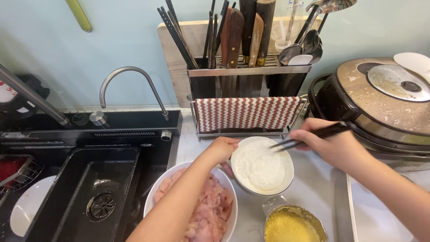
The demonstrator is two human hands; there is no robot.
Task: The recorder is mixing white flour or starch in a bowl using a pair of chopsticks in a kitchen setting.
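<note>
Hands are working over a white bowl (262, 166) of pale batter at the middle of the counter (313, 188). Left hand (221, 149) is gripping the bowl's far-left rim, fingers curled over the edge. Right hand (329, 144) is pinching dark chopsticks (309, 136), their tips dipping into the batter. Bowl of raw chicken (210, 210) is sitting just left and nearer, a cup of yellow crumbs (291, 224) just in front, a black sink (96, 188) lying farther left.
</note>
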